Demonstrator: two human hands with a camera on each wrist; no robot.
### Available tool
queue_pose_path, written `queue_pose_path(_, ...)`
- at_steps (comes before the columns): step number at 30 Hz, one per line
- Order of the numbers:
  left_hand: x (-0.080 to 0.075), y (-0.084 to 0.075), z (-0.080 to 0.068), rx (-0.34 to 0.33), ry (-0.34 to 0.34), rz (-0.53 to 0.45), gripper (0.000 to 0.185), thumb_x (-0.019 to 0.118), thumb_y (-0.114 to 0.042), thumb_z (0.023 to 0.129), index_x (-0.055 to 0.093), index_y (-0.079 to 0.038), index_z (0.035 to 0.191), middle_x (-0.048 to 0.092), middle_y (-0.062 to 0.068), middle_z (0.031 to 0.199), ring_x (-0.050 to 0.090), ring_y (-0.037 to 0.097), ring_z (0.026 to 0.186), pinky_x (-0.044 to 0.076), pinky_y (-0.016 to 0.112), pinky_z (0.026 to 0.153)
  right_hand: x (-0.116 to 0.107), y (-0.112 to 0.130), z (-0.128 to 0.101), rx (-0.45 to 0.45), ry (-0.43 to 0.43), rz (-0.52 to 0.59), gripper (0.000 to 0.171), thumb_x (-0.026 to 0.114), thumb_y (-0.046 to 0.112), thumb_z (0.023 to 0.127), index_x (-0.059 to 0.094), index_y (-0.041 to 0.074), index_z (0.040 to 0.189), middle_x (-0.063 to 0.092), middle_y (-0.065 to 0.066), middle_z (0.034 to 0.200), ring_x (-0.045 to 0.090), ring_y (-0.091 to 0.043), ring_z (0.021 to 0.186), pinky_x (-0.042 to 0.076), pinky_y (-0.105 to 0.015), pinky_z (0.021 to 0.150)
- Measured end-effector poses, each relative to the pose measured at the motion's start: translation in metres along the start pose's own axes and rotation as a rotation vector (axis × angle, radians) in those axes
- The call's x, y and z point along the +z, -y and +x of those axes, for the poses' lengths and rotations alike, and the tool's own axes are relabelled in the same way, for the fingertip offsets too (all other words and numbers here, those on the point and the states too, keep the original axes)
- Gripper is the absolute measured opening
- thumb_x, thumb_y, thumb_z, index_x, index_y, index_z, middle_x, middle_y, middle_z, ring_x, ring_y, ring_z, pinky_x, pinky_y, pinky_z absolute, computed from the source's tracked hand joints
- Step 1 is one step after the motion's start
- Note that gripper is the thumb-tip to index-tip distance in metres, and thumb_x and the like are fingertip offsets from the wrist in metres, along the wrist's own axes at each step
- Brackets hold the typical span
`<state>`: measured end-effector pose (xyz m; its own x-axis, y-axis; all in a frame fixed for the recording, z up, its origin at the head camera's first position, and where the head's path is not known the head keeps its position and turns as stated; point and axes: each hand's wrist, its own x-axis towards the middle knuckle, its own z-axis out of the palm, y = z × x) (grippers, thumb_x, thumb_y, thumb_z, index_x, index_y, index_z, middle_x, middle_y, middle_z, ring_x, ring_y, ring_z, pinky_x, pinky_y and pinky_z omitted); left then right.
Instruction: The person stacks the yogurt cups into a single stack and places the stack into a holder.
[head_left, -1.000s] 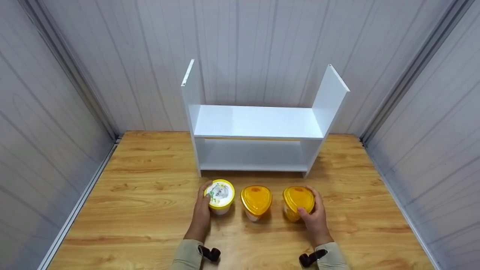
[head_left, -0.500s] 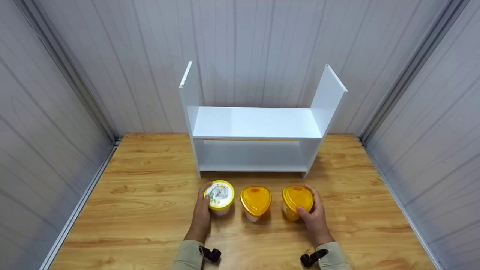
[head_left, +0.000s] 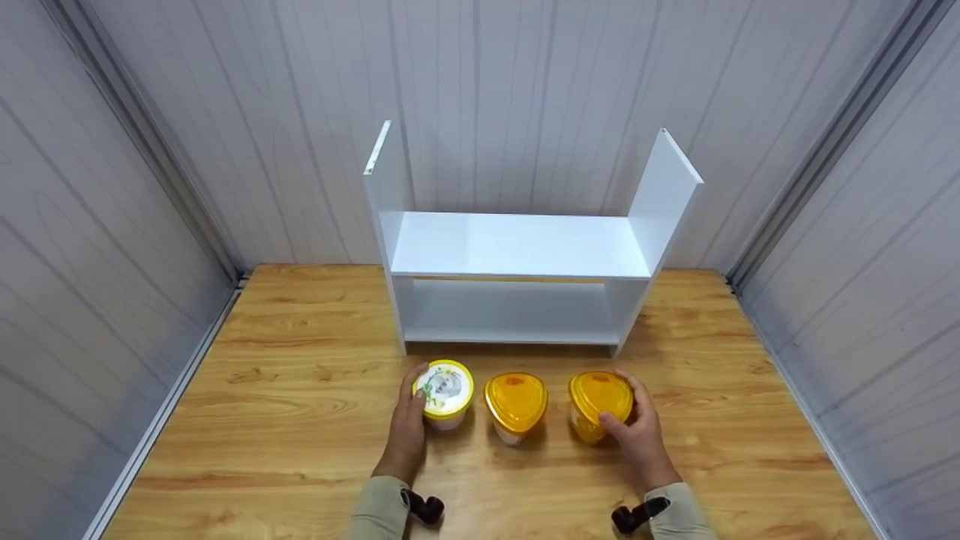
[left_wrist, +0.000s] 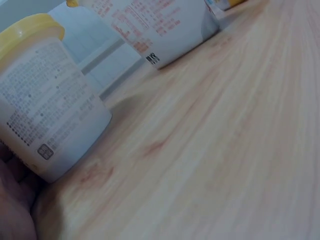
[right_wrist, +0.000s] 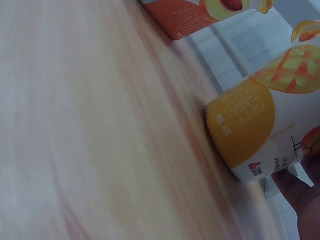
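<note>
Three cups stand in a row on the wooden table, in front of a white two-tier shelf. My left hand grips the left cup, white with a yellow-rimmed printed lid; the left wrist view shows its white printed wall close up. My right hand holds the right cup, which has an orange-yellow lid; its orange and white side fills the right wrist view. The middle cup, also orange-lidded, stands untouched between them.
Both tiers of the shelf hold nothing. Grey panelled walls close in the table on the left, back and right. Bare wood lies to the left and right of the cups.
Both hands stay on their cups, which have not visibly moved. The view has shifted slightly.
</note>
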<state>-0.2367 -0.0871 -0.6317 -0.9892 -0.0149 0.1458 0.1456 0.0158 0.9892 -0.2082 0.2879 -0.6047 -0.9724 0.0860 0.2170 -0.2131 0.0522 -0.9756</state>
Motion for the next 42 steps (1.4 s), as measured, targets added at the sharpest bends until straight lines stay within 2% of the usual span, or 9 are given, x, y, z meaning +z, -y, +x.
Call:
queue_pose_path(4,0.0,-0.001,0.0,-0.01,0.009,0.007,0.046,0.032,-0.021,0.109,0.038,-0.021,0.154,0.036,0.008,0.159,0.027,0.027,0.148,0.017,0.053,0.12,0.0,0.002,0.003,0.0,0.002,0.029,0.071,0.066,-0.004,0.085,0.037,-0.003,0.15,0.051,-0.017,0.136,0.058,-0.015,0.115,0.048,-0.02,0.096)
queue_pose_path(10,-0.001,0.0,-0.002,-0.009,0.006,0.012,0.046,0.033,-0.022,0.109,0.036,-0.019,0.155,0.035,0.007,0.16,0.025,0.027,0.149,0.016,0.053,0.12,0.002,0.009,0.01,0.038,0.018,0.078,0.073,0.069,-0.002,0.086,0.038,0.006,0.151,0.049,-0.012,0.14,0.055,-0.019,0.121,0.048,-0.022,0.1)
queue_pose_path(16,-0.001,-0.002,-0.003,-0.032,0.01,-0.001,0.045,0.032,-0.022,0.109,0.038,-0.023,0.154,0.034,0.006,0.16,0.024,0.026,0.149,0.015,0.053,0.121,0.005,0.013,0.017,0.033,0.012,0.051,0.075,0.071,0.0,0.084,0.04,0.01,0.151,0.05,-0.01,0.14,0.055,-0.02,0.12,0.048,-0.022,0.099)
queue_pose_path(20,-0.001,-0.002,-0.002,-0.01,0.007,-0.001,0.045,0.033,-0.018,0.109,0.04,-0.023,0.153,0.036,0.007,0.159,0.026,0.026,0.149,0.015,0.052,0.121,0.008,0.016,0.021,0.025,0.021,0.039,0.075,0.072,0.001,0.083,0.041,0.011,0.151,0.05,-0.011,0.139,0.056,-0.019,0.119,0.048,-0.022,0.098)
queue_pose_path(27,-0.002,0.001,-0.002,0.027,0.007,0.035,0.044,0.033,-0.019,0.109,0.039,-0.02,0.153,0.037,0.011,0.158,0.027,0.029,0.148,0.016,0.053,0.12,0.01,0.021,0.027,0.03,0.018,0.019,0.074,0.072,0.003,0.085,0.04,0.01,0.151,0.05,-0.009,0.138,0.055,-0.019,0.118,0.048,-0.021,0.097)
queue_pose_path(34,0.0,0.002,-0.001,-0.049,0.011,-0.062,0.044,0.034,-0.019,0.107,0.041,-0.025,0.151,0.034,0.012,0.159,0.025,0.029,0.149,0.014,0.052,0.12,0.008,0.026,0.031,0.004,0.035,0.033,0.074,0.07,0.003,0.085,0.037,0.005,0.152,0.05,-0.012,0.138,0.056,-0.021,0.117,0.05,-0.022,0.096)
queue_pose_path(39,0.0,0.001,-0.001,-0.042,-0.005,-0.035,0.045,0.035,-0.017,0.107,0.042,-0.024,0.15,0.036,0.012,0.158,0.026,0.029,0.148,0.015,0.053,0.12,0.01,0.032,0.033,0.013,0.037,0.03,0.076,0.07,0.004,0.085,0.035,0.004,0.152,0.046,-0.008,0.142,0.052,-0.02,0.122,0.048,-0.02,0.099)
queue_pose_path(42,0.0,0.0,-0.001,-0.041,-0.009,-0.014,0.044,0.035,-0.018,0.107,0.043,-0.026,0.15,0.038,0.011,0.157,0.028,0.028,0.147,0.016,0.053,0.12,0.012,0.035,0.035,0.008,0.038,0.018,0.076,0.07,0.003,0.085,0.035,0.001,0.152,0.045,-0.011,0.144,0.052,-0.019,0.122,0.046,-0.019,0.099)
